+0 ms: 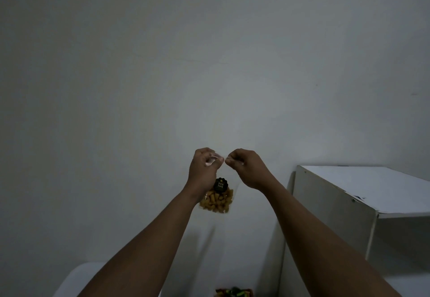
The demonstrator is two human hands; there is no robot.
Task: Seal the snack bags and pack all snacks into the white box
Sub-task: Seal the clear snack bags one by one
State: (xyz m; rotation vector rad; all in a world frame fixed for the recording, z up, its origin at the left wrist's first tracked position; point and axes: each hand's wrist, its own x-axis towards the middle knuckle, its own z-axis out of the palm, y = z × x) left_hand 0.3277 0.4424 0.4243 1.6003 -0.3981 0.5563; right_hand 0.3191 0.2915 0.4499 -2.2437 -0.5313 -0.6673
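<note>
A clear snack bag (217, 200) with yellow-orange snack pieces and a dark round label hangs in the air before a pale wall. My left hand (203, 171) pinches the bag's top edge on the left side. My right hand (249, 168) pinches the top edge on the right side, fingertips of both hands almost touching. At the bottom edge of the view the top of another snack pack (233, 292) with green and orange colours shows. No white box can be made out with certainty.
A white cabinet or shelf unit (363, 189) stands at the right, its top at about wrist height. A white surface (76, 280) lies at the lower left under my left forearm. The room is dim.
</note>
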